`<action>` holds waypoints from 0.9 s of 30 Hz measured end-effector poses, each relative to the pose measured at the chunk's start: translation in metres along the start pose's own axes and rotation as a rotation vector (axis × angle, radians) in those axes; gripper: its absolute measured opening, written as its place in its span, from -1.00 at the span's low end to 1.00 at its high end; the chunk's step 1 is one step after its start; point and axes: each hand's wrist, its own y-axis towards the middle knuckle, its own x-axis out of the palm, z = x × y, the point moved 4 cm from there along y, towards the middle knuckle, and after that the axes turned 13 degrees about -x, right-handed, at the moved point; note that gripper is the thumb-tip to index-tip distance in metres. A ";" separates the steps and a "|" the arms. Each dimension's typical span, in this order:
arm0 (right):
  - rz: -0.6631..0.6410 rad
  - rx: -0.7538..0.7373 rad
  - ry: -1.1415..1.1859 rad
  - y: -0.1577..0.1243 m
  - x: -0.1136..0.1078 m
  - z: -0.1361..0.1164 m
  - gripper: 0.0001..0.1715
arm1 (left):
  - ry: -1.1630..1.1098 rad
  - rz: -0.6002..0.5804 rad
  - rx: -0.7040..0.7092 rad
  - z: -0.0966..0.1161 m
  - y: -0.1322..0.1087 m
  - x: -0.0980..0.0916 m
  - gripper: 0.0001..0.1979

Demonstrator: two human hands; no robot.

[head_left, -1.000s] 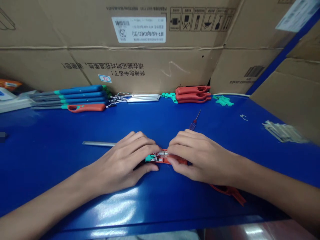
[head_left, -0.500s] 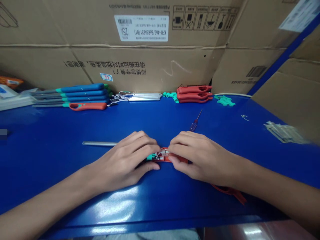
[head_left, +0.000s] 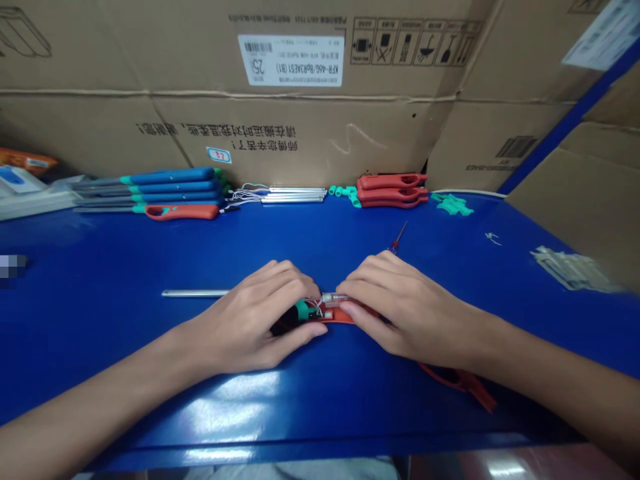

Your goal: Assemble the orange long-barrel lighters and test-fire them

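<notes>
Both my hands rest on a long lighter lying on the blue table (head_left: 125,320). Its open red handle shell (head_left: 340,315) shows a green collar (head_left: 301,309), thin wires and a small clear tube between my fingertips. My left hand (head_left: 255,320) is closed over the collar end, where the metal tube (head_left: 195,293) sticks out to the left. My right hand (head_left: 400,310) pinches the inner parts and covers the shell; the shell's red tail (head_left: 465,383) shows under my wrist.
A small screwdriver (head_left: 397,238) lies just behind my right hand. Along the cardboard wall at the back lie finished blue and red lighters (head_left: 165,193), metal tubes with wires (head_left: 290,195), red shells (head_left: 393,189) and green caps (head_left: 453,203). Clear plastic parts (head_left: 570,267) lie at right.
My fingers have shifted slightly on the parts; the green collar and a dark part beside it show more now. The view has shifted a little.
</notes>
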 end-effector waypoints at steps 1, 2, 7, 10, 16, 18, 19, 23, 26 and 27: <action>-0.013 -0.008 -0.014 0.000 0.000 0.000 -0.69 | 0.004 0.015 -0.002 0.001 0.000 0.000 -0.85; -0.021 -0.013 -0.029 0.000 0.000 0.000 -0.68 | 0.012 0.034 -0.001 0.001 0.000 -0.001 -0.88; -0.033 -0.007 -0.050 0.001 0.001 0.003 -0.67 | 0.080 0.135 0.064 0.003 0.000 -0.001 -0.91; -0.023 0.016 -0.012 0.001 0.002 0.004 -0.66 | 0.099 0.181 0.114 0.003 0.000 -0.001 -0.85; -0.014 0.068 0.083 0.001 0.002 0.004 -0.68 | 0.142 0.234 0.206 0.005 0.000 -0.001 -0.80; 0.000 0.060 0.091 0.000 0.002 0.004 -0.68 | 0.143 0.236 0.203 0.005 0.000 -0.001 -0.79; 0.010 0.055 0.090 0.000 0.002 0.004 -0.68 | 0.136 0.242 0.198 0.005 -0.001 -0.001 -0.79; 0.074 0.017 0.102 0.000 0.001 0.004 -0.69 | 0.094 0.255 0.148 0.005 0.000 -0.003 -0.76; 0.135 0.001 0.143 0.001 -0.001 0.003 -0.70 | 0.065 0.248 0.109 0.005 0.001 -0.004 -0.79; 0.147 -0.001 0.157 0.002 -0.001 0.003 -0.71 | 0.055 0.245 0.104 0.006 0.002 -0.004 -0.81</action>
